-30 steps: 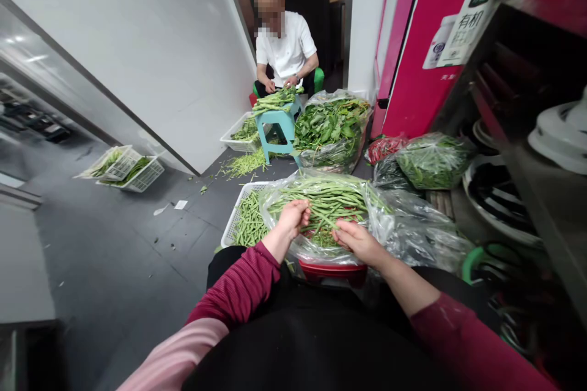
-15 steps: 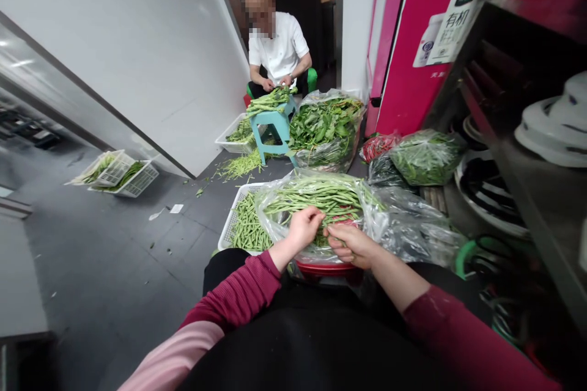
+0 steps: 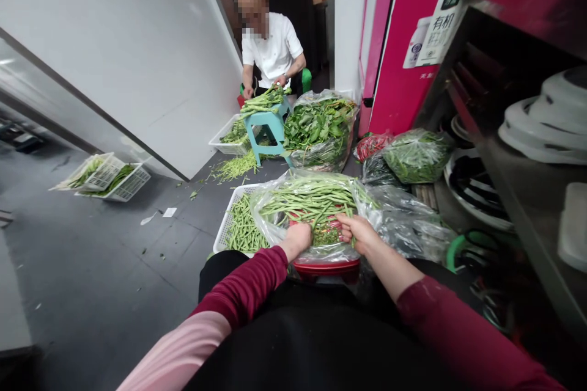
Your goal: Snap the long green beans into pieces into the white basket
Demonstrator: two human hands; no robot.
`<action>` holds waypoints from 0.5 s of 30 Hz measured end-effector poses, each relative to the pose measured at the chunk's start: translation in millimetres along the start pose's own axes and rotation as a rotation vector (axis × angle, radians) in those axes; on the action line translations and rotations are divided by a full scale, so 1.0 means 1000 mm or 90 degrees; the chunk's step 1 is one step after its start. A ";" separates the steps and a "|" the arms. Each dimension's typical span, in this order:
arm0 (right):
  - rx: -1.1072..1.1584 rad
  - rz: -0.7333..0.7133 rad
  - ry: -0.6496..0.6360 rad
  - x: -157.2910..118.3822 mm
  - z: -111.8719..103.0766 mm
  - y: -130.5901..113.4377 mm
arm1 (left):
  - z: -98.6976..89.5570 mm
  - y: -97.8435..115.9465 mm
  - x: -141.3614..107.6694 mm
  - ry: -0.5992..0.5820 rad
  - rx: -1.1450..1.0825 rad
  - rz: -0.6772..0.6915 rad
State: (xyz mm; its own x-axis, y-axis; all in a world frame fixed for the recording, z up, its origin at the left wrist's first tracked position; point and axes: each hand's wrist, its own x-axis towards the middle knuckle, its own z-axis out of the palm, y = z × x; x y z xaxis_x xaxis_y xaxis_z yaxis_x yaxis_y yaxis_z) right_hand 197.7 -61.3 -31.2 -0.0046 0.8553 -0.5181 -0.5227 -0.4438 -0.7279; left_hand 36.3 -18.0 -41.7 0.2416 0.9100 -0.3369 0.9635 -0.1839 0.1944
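My left hand [image 3: 298,241] is curled closed over the near left edge of a clear plastic bag [image 3: 270,229]; what its fingers hold is hidden. To its right, my right hand [image 3: 360,232] pinches thumb and fingers together on a thin green bean at the near side of the pile. Long green beans [image 3: 312,192] lie across the opened bag, and small green scraps [image 3: 326,236] show between my hands. Under the bag is a red container [image 3: 326,269]. Short pieces of green bean [image 3: 247,223] fill a white basket [image 3: 224,226] on the left.
Ahead, a person in white [image 3: 275,43] handles leafy stalks [image 3: 266,101] on a blue stool [image 3: 268,125]. Beside it stands a bag of leafy greens [image 3: 321,128]. White baskets [image 3: 132,186] sit on the floor at left. A metal shelf [image 3: 527,195] borders my right.
My hands have moved apart: the left went down and slightly left, the right went up and forward to the beans. The co-worker's hands have also spread apart. The view shifted slightly.
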 end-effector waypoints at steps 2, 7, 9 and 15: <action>-0.024 0.051 0.025 0.003 0.003 0.006 | -0.005 0.004 -0.010 0.021 0.004 0.003; -0.006 0.122 -0.027 0.003 0.017 0.015 | -0.022 0.009 -0.046 0.057 -0.014 0.153; 0.034 0.098 -0.059 0.001 0.022 0.016 | -0.027 0.010 -0.060 0.058 -0.026 0.201; -0.062 -0.020 -0.056 -0.008 0.025 0.019 | -0.041 0.023 -0.079 0.022 -0.233 0.410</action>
State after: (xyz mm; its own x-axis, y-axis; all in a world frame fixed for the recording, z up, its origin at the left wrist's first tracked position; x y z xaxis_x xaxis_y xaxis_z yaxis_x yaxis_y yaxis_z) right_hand 166.4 -70.4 -29.7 -0.0673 0.8873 -0.4562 -0.4387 -0.4370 -0.7852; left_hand 35.1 -78.8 26.8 0.7366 0.6759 -0.0239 0.5308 -0.5558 0.6398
